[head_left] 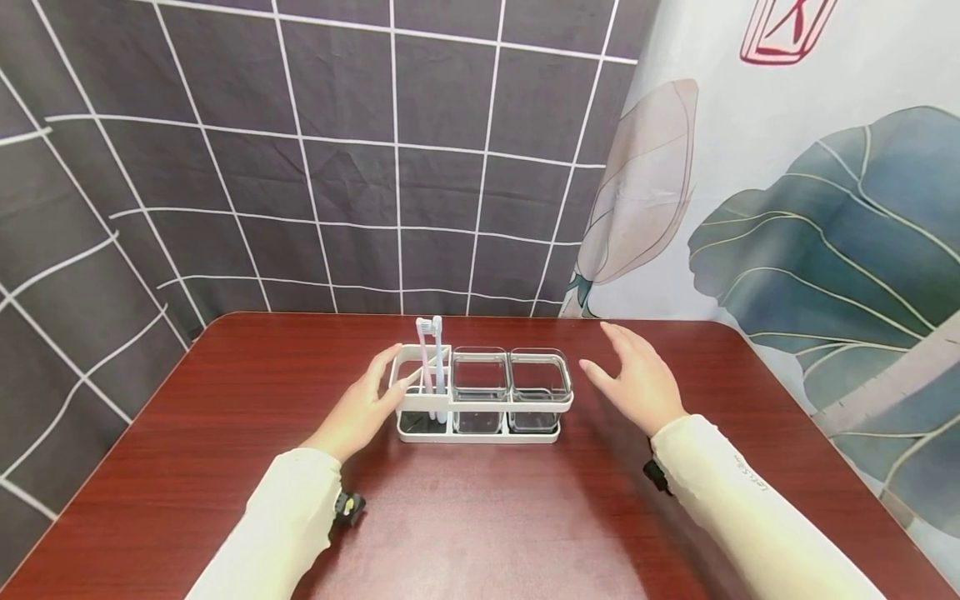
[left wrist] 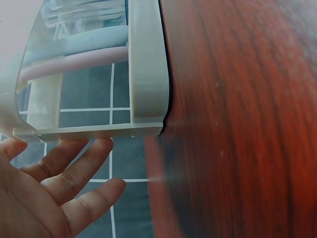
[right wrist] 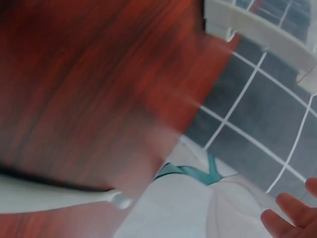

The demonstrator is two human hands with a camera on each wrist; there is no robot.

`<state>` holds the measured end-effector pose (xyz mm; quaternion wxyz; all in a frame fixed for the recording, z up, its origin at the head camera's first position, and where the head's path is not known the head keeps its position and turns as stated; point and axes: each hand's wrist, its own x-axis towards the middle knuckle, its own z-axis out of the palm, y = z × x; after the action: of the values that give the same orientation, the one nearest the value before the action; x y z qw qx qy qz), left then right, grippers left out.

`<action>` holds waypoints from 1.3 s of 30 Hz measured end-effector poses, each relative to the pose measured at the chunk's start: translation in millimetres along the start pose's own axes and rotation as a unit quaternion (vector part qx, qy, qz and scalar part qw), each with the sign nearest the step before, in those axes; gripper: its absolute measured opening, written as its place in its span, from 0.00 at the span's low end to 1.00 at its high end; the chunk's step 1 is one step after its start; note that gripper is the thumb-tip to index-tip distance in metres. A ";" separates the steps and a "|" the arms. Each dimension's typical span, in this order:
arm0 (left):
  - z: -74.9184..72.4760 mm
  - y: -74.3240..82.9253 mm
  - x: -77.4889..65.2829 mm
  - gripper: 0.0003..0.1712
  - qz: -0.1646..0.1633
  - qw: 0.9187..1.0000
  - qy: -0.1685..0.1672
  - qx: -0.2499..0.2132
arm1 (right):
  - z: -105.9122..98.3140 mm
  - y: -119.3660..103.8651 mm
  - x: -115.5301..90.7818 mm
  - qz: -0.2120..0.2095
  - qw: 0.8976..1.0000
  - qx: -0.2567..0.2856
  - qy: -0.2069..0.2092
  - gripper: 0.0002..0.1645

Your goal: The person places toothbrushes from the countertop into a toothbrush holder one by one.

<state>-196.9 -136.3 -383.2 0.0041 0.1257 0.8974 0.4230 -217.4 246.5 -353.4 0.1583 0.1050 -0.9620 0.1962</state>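
Note:
A white toothbrush rack [head_left: 487, 403] stands on the red-brown table, with two clear square cups [head_left: 480, 375] in its middle and right places. In its left compartment lean a pink toothbrush [head_left: 426, 358] and a light blue toothbrush [head_left: 438, 358], bristles up. My left hand [head_left: 358, 415] is at the rack's left end, its thumb by the front rim; in the left wrist view the outstretched fingertips [left wrist: 105, 144] meet the end frame. Off the rack's right end, my right hand [head_left: 637, 383] hovers with thumb and fingers spread, holding nothing.
The dark wood-grain table [head_left: 480, 525] reaches back to a grey curtain with white grid lines [head_left: 337, 183]. A white leaf-print cloth [head_left: 840, 233] hangs at the right. A white tapering thing with a pale tip [right wrist: 54, 195] shows over the table in the right wrist view.

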 end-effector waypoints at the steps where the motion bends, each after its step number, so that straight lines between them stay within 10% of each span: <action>1: 0.2 0.0 0.1 0.36 0.000 1.000 0.001 0.001 | -1.1 2.6 -0.6 0.008 1.000 0.001 -0.008 0.42; 39: 0.9 -0.3 0.7 0.36 0.001 1.000 0.006 0.004 | 2.9 65.5 -11.3 0.149 0.980 0.044 -0.122 0.42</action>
<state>-197.5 -135.6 -383.9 -0.0022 0.1239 0.8990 0.4201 -225.1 305.9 -382.3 0.0042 -0.0092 -0.9694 0.2455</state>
